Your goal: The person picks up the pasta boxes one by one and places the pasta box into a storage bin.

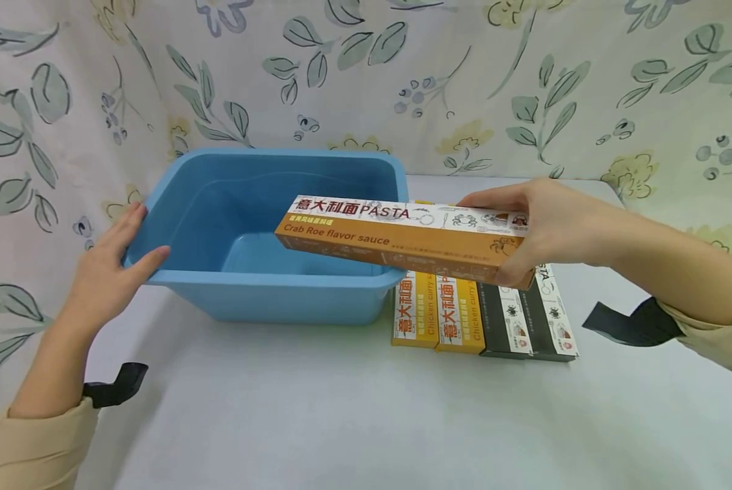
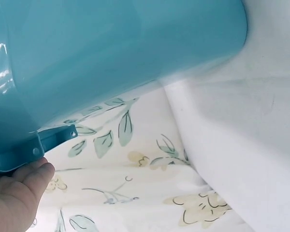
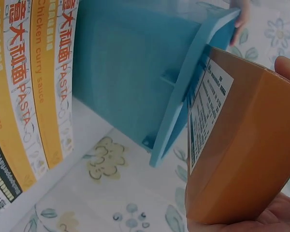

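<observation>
My right hand [image 1: 550, 224] holds an orange and white pasta box [image 1: 396, 238], marked "Crab Roe flavor sauce", by its right end, thumb on the near side and fingers across the back. The box is level, and its left end overlaps the opening of a blue plastic tub [image 1: 280, 299]. At the tub's left end my left hand [image 1: 105, 262] grips the rim, thumb over the near corner. In the left wrist view the fingers [image 2: 36, 176] curl against the rim's underside. A printed white label [image 3: 212, 104] shows on the pasta box in the right wrist view.
Right of the tub lie two yellow "Chicken curry sauce" pasta boxes [image 1: 458, 327] and two black pasta boxes [image 1: 552, 327], side by side on a white table [image 1: 317, 408]. Partly hidden, they extend behind the held box. A floral curtain [image 1: 439, 82] hangs behind.
</observation>
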`<control>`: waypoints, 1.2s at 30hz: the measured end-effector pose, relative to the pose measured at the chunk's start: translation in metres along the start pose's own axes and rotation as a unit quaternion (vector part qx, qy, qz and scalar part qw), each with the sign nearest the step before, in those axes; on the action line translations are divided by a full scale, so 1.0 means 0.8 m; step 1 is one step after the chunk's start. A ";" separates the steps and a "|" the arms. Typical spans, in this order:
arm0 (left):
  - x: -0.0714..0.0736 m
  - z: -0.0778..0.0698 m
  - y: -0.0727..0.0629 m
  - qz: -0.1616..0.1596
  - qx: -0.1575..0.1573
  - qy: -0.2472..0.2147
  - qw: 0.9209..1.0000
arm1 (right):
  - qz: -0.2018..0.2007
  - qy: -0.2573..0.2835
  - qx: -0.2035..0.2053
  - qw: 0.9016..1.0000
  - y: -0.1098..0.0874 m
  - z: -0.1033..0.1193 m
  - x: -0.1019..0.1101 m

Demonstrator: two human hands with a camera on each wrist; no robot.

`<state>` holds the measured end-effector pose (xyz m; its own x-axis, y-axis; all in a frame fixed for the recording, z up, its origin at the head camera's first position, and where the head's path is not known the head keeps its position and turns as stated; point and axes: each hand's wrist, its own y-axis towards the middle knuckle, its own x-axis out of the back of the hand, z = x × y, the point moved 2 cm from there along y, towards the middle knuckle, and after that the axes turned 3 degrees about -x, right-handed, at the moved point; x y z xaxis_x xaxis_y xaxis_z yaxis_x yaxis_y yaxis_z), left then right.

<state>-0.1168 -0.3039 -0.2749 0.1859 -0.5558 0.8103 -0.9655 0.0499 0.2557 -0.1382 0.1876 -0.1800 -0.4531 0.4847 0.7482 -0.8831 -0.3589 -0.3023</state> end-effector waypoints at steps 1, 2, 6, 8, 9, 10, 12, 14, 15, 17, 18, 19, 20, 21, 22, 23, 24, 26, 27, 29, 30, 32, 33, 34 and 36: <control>0.000 0.000 0.000 0.000 -0.001 0.000 1.000 | 0.003 0.003 0.002 1.000 0.000 0.001 0.000; 0.000 0.000 0.000 -0.001 -0.002 -0.001 1.000 | 0.004 0.003 0.002 1.000 0.001 0.002 0.000; -0.001 0.000 0.000 -0.003 -0.007 -0.004 1.000 | 0.003 -0.004 0.007 1.000 0.003 0.008 0.002; 0.000 0.000 0.000 -0.003 -0.007 -0.006 1.000 | -0.002 -0.018 0.007 1.000 0.006 0.012 0.002; 0.000 0.000 0.000 -0.003 -0.007 -0.007 1.000 | -0.004 -0.024 0.009 1.000 0.008 0.015 0.002; 0.000 0.000 0.000 -0.003 -0.006 -0.007 1.000 | -0.005 -0.027 0.009 1.000 0.010 0.017 0.002; 0.000 0.000 0.000 -0.001 -0.004 -0.008 1.000 | -0.002 -0.029 0.014 0.999 0.015 0.022 0.001; 0.000 0.000 0.000 -0.001 -0.004 -0.007 1.000 | 0.005 -0.028 0.019 0.999 0.020 0.028 0.000; 0.000 0.000 0.000 -0.002 -0.004 -0.006 1.000 | 0.011 -0.022 0.022 0.999 0.022 0.031 0.000; 0.000 0.001 0.000 -0.002 -0.006 -0.005 1.000 | 0.021 -0.027 0.025 0.999 0.027 0.038 0.000; 0.000 0.001 0.000 -0.002 -0.006 -0.005 1.000 | 0.025 -0.031 0.026 0.999 0.029 0.043 0.000; 0.000 0.001 0.000 -0.003 -0.007 -0.004 1.000 | 0.031 -0.030 0.027 0.999 0.032 0.047 -0.001; 0.000 0.001 0.000 -0.004 -0.007 -0.005 1.000 | 0.035 -0.035 0.027 0.998 0.034 0.052 -0.002; 0.000 0.002 0.000 -0.003 -0.007 -0.006 1.000 | 0.040 -0.040 0.025 0.998 0.036 0.056 -0.002; 0.000 0.002 -0.001 -0.004 -0.006 -0.006 1.000 | 0.041 -0.047 0.025 0.998 0.038 0.060 -0.003; 0.000 0.002 -0.001 -0.004 -0.005 -0.007 1.000 | 0.044 -0.048 0.025 0.998 0.040 0.064 -0.003; 0.000 0.003 -0.001 -0.004 -0.005 -0.007 1.000 | 0.046 -0.048 0.025 0.997 0.043 0.067 -0.004; 0.000 0.003 -0.001 -0.004 -0.006 -0.009 1.000 | 0.048 -0.055 0.024 0.997 0.046 0.073 -0.005; 0.000 0.003 -0.001 -0.004 -0.006 -0.009 1.000 | 0.052 -0.052 0.023 0.997 0.048 0.075 -0.005; -0.001 0.002 -0.001 -0.004 -0.008 -0.009 1.000 | 0.055 -0.047 0.022 0.997 0.052 0.079 -0.006; -0.001 0.002 0.000 -0.004 -0.009 -0.009 1.000 | 0.057 -0.045 0.021 0.997 0.054 0.080 -0.007; -0.001 0.002 0.000 -0.004 -0.009 -0.008 1.000 | 0.063 -0.039 0.017 0.997 0.057 0.082 -0.008; -0.001 0.002 0.000 -0.004 -0.009 -0.008 1.000 | 0.067 -0.036 0.016 0.997 0.059 0.083 -0.009; -0.001 0.002 -0.001 -0.004 -0.008 -0.008 1.000 | 0.068 -0.036 0.014 0.997 0.060 0.084 -0.010; -0.001 0.001 -0.001 -0.003 -0.006 -0.008 1.000 | 0.072 -0.034 0.012 0.997 0.064 0.086 -0.013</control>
<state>-0.1163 -0.3044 -0.2761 0.1894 -0.5693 0.8000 -0.9618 0.0563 0.2678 -0.1700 0.1090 -0.1625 -0.5657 0.3722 0.7359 -0.8055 -0.4404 -0.3964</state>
